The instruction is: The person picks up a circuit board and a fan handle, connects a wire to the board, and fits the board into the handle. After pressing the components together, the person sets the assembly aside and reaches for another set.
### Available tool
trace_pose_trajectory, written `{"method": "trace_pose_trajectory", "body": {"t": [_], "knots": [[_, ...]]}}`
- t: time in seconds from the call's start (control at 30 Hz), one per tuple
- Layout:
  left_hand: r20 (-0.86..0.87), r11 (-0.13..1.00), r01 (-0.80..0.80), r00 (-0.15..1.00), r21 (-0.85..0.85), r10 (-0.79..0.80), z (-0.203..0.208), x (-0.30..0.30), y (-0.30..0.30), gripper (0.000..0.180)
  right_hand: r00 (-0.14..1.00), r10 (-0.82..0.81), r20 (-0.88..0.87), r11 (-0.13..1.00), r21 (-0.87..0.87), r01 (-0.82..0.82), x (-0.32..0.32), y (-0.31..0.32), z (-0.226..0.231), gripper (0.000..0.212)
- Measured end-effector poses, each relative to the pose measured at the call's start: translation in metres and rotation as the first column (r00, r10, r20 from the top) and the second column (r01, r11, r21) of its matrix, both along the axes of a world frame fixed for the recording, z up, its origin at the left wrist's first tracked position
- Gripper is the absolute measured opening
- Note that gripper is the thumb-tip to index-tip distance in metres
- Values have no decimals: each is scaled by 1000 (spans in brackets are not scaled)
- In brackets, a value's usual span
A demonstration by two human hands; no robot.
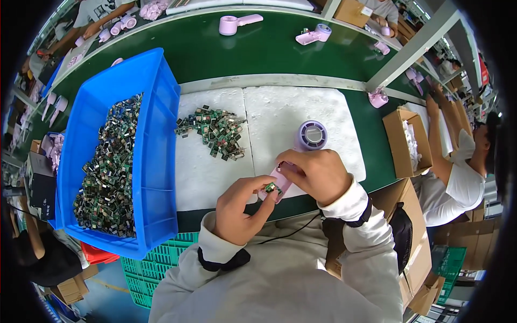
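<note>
A pink and lilac handheld fan (312,135) lies on the white foam pad (328,105), with its round head away from me and its handle toward me. My left hand (240,210) is closed, pinching a small green circuit board (270,188) between thumb and forefinger at the near end of the handle. My right hand (318,175) is bent over the handle, thumb and fingers gripping it partway along; its fingertips are partly hidden. Left of the fan, a loose pile of circuit boards (215,129) is spread over the foam.
A large blue bin (157,156) full of circuit boards stands at my left. Beyond the foam, a green conveyor belt (204,56) carries pink fan parts (229,25). An open cardboard box (396,142) sits at the right, near a co-worker (458,177). A metal post (414,46) rises at the far right.
</note>
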State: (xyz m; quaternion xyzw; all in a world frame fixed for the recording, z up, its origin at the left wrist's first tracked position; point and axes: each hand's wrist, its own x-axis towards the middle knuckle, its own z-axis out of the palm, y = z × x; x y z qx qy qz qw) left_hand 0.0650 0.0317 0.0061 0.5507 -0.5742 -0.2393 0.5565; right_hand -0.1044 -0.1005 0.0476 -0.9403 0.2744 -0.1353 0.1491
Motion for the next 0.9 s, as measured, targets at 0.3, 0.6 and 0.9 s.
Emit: {"method": "trace_pose_trajectory", "body": {"t": [0.3, 0.6, 0.9], "knots": [[91, 981, 176, 979, 84, -183, 4, 0, -6, 25, 945, 56, 323, 992, 92, -90, -13, -16, -17, 19], [160, 976, 212, 963, 43, -217, 1, 0, -8, 28, 991, 93, 95, 980, 169, -108, -10, -16, 2, 22], [189, 974, 224, 955, 43, -228, 0, 0, -8, 29, 931, 111, 347, 963, 195, -187, -13, -22, -20, 21]]}}
